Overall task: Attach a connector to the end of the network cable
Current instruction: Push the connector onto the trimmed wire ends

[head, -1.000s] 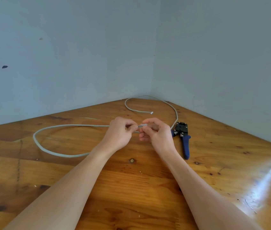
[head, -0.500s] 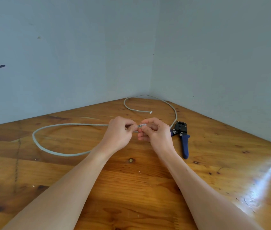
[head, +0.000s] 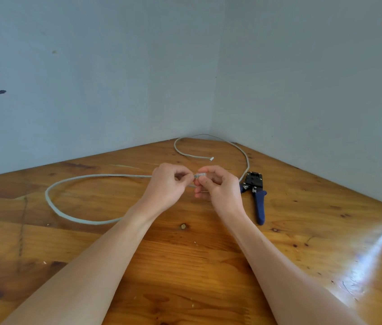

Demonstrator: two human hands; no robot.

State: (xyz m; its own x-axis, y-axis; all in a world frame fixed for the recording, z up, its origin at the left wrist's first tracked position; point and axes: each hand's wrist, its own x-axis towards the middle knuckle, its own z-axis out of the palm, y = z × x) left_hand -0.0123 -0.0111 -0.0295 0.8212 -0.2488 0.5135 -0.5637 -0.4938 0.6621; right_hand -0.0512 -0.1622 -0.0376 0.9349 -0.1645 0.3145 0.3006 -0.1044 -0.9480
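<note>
A: What are the hands doing?
B: At frame centre, the right hand [head: 218,187] pinches a small clear plastic connector [head: 200,175] between thumb and forefinger. The left hand [head: 167,185], fingers curled, grips the end of the long grey network cable [head: 51,207] just beside it.
A: Is the cable end inside the connector?
B: Cannot tell; the fingers cover the join.
A: And farther out?
B: The cable loops left across the varnished wooden table [head: 185,266], then curves toward the upper-centre corner, its other end lying bare. Right of the right hand lies a black crimping tool with blue handles [head: 256,195], flat on the wood.
</note>
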